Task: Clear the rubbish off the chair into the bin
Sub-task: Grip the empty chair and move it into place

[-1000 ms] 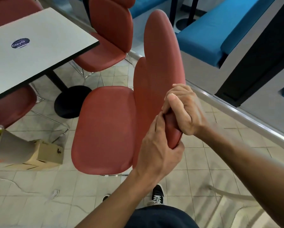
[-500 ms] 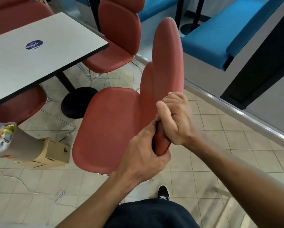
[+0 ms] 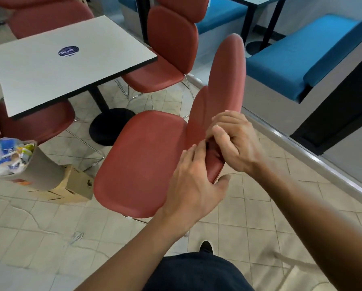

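Both hands have loosened: left hand (image 3: pixel 193 185) spread, right hand (image 3: pixel 235 143) seemingly half-curled on the chair (image 3: pixel 142 160) back.

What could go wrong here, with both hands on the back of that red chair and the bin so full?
1. The bin beside the chair is heaped above its rim with rubbish, so a knock from the chair could spill it.
2. The left hand and right hand meet at the backrest's lower edge; fingers might get pinched there.
3. The table stands close, so the chair may bump it.
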